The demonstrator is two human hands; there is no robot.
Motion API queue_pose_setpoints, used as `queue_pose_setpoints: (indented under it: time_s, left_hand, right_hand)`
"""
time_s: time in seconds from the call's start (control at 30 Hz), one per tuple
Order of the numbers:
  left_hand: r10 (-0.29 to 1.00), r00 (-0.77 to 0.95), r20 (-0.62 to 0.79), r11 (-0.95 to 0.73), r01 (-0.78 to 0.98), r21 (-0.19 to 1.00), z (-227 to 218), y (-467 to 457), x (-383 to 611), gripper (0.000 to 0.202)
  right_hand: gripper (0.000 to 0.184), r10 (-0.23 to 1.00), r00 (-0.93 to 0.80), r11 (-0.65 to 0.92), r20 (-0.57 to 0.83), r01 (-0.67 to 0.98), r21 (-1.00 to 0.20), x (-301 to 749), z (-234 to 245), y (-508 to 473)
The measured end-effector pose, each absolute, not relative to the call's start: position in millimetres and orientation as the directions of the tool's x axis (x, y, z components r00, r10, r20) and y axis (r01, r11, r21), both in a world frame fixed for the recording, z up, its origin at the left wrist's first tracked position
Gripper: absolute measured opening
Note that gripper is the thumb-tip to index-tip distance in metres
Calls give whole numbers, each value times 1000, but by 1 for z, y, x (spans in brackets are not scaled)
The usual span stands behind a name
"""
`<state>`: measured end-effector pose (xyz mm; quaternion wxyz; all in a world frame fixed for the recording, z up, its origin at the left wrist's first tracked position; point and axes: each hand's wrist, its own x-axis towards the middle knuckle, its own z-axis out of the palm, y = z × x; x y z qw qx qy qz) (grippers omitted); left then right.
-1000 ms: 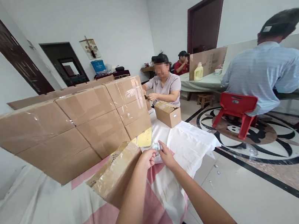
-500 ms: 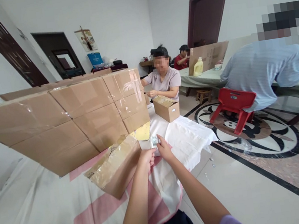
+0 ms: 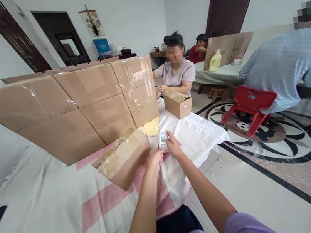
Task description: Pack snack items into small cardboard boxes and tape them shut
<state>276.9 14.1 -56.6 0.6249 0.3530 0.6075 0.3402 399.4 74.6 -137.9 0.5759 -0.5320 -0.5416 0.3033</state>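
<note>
My right hand (image 3: 173, 145) is closed on a small white packet (image 3: 163, 139) and holds it upright over the cloth-covered table (image 3: 55, 209). My left hand (image 3: 156, 158) is curled just left of it, fingers pinched by the packet's lower edge; what they hold is hidden. A small open cardboard box (image 3: 125, 158) with taped flaps lies tilted right beside my left hand. A yellow sheet (image 3: 151, 126) lies flat behind the packet.
A wall of taped cardboard boxes (image 3: 83, 104) stands across the table's far side. A seated person (image 3: 177, 75) works at another small box (image 3: 177, 103). Right of me a person in a striped shirt (image 3: 285, 66) sits on a red chair (image 3: 251, 106). The tiled floor has scattered bits.
The view has shifted so everything sits a little higher and to the right. My hands stay together on the packet, which my right hand has lifted slightly.
</note>
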Motion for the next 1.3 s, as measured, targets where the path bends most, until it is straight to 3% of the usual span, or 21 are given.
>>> queue_pose_setpoints:
  time_s: [0.77,1.07,1.3]
  left_hand:
    - [971,-115,-210,225,142,964,-80,9,280,26]
    - [989,-146,26,-5,139,990,-70,-33,268,14]
    - [971,-155,183,-135,277,951,-53,-50,231,21]
  right_hand:
    - [61,918,243,266,312,206,-942,398,-137,77]
    - [51,891,306,286,336,196,-938,405,-116,56]
    - [27,899,-2,431,438,182,-884,405,-73,14]
